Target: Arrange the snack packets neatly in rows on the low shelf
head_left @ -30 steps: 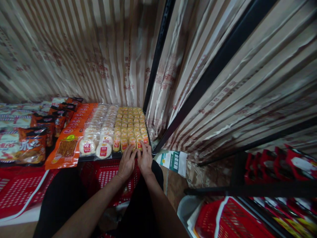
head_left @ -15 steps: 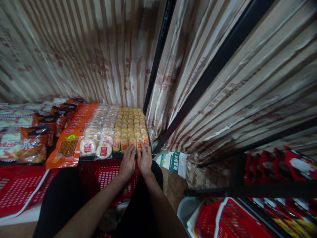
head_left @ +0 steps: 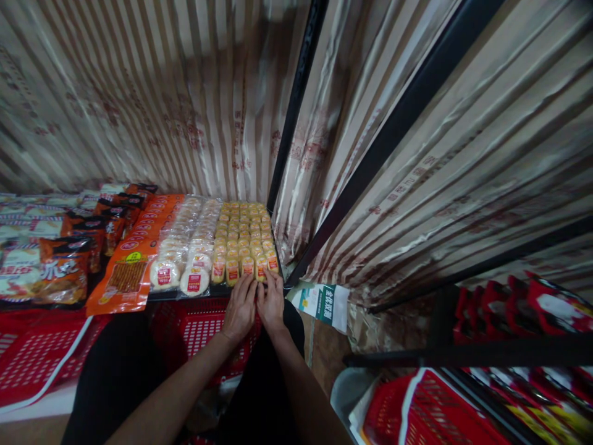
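Rows of small yellow wrapped snacks (head_left: 232, 269) with red labels stand at the right end of a black-edged shelf (head_left: 160, 296). At the front of these rows, my left hand (head_left: 239, 309) rests with its fingers stretched toward the shelf edge. My right hand (head_left: 271, 303) lies close beside it, fingers extended and the tips by the front snacks at the corner. I see nothing gripped in either hand, though the undersides of the fingers are hidden. Left of the yellow rows are round white wrapped crackers (head_left: 194, 281) in two columns.
Orange stick-snack bags (head_left: 124, 278) and other snack packs (head_left: 65, 272) fill the shelf's left. Red baskets (head_left: 37, 352) sit below it. Striped sheeting (head_left: 208, 111) hangs behind black posts (head_left: 296, 105). Another rack with red packs (head_left: 500, 306) stands at right.
Both hands have drawn back slightly from the faces of the front yellow snacks toward the shelf edge. The snack rows look the same.
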A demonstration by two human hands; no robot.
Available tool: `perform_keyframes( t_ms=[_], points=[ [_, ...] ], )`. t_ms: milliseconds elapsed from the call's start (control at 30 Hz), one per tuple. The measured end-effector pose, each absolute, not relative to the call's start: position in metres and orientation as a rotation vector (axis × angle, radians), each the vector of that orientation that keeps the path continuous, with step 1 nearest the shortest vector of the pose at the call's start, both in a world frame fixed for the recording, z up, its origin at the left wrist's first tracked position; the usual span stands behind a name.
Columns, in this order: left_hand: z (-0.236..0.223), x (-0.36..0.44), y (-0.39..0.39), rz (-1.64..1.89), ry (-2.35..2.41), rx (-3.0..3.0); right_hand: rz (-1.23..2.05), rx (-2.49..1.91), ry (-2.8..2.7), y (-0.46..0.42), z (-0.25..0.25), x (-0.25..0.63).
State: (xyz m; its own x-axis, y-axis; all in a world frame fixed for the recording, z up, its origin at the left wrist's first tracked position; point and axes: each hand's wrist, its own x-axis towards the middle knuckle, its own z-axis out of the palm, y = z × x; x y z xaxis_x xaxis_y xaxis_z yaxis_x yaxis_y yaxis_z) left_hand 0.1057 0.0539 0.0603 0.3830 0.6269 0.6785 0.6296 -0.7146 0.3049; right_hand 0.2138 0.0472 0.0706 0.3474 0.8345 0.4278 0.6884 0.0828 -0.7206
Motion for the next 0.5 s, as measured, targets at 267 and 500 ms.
perform_keyframes(
  t_ms=[267, 500],
  points=[
    [0.0584, 0.1033, 0.0469, -1.210, -1.136, -2.682, 0.028, -1.624, -1.441, 0.0376, 0.0711, 0.2079],
    [0.0550, 0.1040, 0.0502, -1.180, -1.148, -2.727, 0.031, -1.665, -1.495, 0.0384, 0.0727, 0.2084]
  ],
)
